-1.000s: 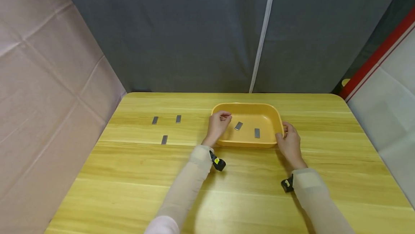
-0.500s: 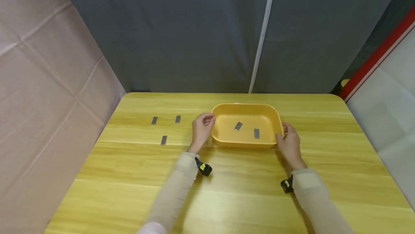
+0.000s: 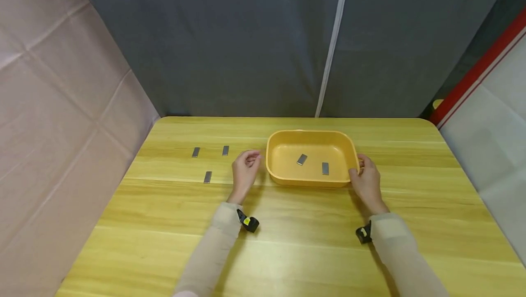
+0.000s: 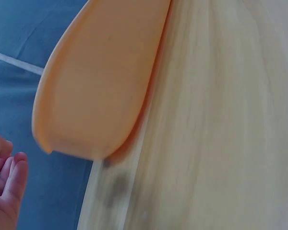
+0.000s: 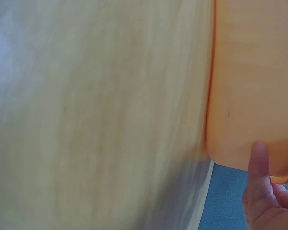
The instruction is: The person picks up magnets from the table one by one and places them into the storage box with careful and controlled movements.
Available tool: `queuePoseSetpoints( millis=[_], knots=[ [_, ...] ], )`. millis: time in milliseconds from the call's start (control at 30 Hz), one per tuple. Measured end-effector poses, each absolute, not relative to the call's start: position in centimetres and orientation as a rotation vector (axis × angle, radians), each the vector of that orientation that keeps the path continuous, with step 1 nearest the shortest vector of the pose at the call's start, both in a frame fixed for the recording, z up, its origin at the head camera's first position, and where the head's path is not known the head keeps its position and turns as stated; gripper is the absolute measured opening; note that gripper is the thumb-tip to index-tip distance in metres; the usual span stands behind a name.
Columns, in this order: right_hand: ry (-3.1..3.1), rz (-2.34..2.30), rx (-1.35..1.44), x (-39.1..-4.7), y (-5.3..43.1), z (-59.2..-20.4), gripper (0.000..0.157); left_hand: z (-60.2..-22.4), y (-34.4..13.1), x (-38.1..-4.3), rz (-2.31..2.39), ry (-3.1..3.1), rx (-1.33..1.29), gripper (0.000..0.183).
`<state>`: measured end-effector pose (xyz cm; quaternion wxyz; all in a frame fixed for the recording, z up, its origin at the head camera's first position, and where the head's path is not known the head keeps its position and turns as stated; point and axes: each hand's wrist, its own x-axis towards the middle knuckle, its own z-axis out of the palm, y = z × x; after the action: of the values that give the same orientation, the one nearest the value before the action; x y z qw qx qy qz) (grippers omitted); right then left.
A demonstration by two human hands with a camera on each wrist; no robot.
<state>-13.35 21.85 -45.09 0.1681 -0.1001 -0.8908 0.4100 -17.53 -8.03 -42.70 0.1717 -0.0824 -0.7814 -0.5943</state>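
Toward the tabletop's (image 3: 304, 242) far edge: yellow tray (image 3: 306, 182), right end grasped by right hand (image 3: 367, 182), best held steady; left hand (image 3: 244, 173) just beside, loosely curled, nothing held.

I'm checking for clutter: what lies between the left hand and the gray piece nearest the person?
Nothing but bare tabletop shows between the left hand and that gray piece, as the head view shows.

1. Table (image 3: 304, 251): yellow wood grain, rounded far corners.
2. Grey cloth (image 3: 226, 45): behind the table.
3. White strip (image 3: 334, 41): slanting down the grey cloth.
4. Pink sheet (image 3: 61, 128): left, creased.
5. White panel (image 3: 493, 123): right.
6. Red band (image 3: 478, 65): edging the white panel.
7. Yellow thing (image 3: 437, 103): partly hidden.
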Motion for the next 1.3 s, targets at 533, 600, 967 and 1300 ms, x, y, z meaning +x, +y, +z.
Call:
queuePoseSetpoints(
  millis=[533,600,967,1300],
  knots=[
    [-2.522,1.178,-0.286,-13.3,21.9,-45.0,0.042,-44.7,-13.2,-17.9,-1.564,-2.333,-0.02,0.015],
    [-2.523,1.182,-0.284,-13.4,21.9,-45.0,0.042,-44.9,-13.7,-17.7,-1.551,-2.355,-0.009,0.016],
    [-2.52,1.192,-0.271,-13.3,21.8,-45.2,0.042,-45.1,-16.7,-17.2,-1.528,-2.411,0.117,0.021],
    [-2.523,1.172,-0.273,-13.3,21.9,-45.1,0.042,-45.7,-18.4,-17.1,-1.479,-2.47,0.159,0.02]
  ],
)
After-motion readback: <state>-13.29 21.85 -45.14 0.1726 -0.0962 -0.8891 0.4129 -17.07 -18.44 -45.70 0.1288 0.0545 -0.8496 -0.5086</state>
